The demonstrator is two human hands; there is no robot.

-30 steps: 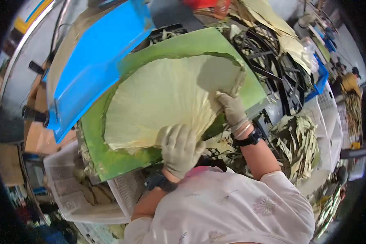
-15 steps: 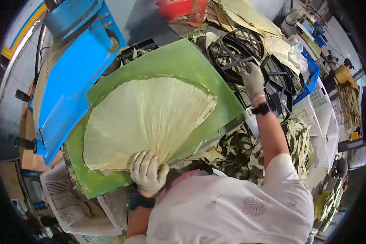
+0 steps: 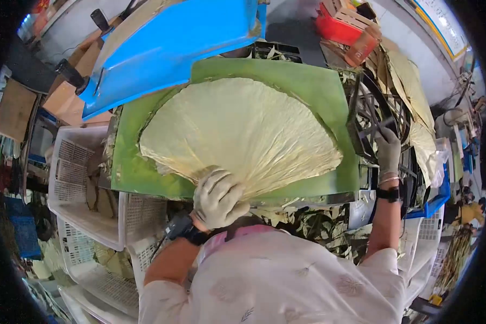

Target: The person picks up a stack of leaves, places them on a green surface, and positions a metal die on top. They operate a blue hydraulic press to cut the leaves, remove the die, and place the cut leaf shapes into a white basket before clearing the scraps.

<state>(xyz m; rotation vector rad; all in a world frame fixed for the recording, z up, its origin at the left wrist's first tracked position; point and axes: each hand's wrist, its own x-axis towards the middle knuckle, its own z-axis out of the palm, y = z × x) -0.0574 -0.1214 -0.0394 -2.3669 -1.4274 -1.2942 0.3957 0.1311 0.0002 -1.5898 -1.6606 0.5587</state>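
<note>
A large pale fan-shaped leaf (image 3: 237, 129) lies spread on a green board (image 3: 335, 102). My gloved left hand (image 3: 218, 197) is closed around the narrow lower end of the leaf, at the board's near edge. To the right of the board, my gloved right hand (image 3: 387, 148) has its fingers curled on a black curved frame (image 3: 370, 116), which is tilted at the board's right edge. More black frames are piled behind and below that hand. A blue machine part (image 3: 167, 48) overhangs the board's far left corner.
White plastic baskets (image 3: 73, 183) with leaf scraps stand at the left. Leaf scraps (image 3: 318, 227) lie below the board. A red bin (image 3: 337, 27) is at the back right, beside stacked dried leaves (image 3: 410, 81). Another person (image 3: 467, 213) is at the far right.
The view has turned, so the board now looks level. My right hand has gone from reaching into the frame pile to holding a frame near the board's edge. My left hand still grips the leaf.
</note>
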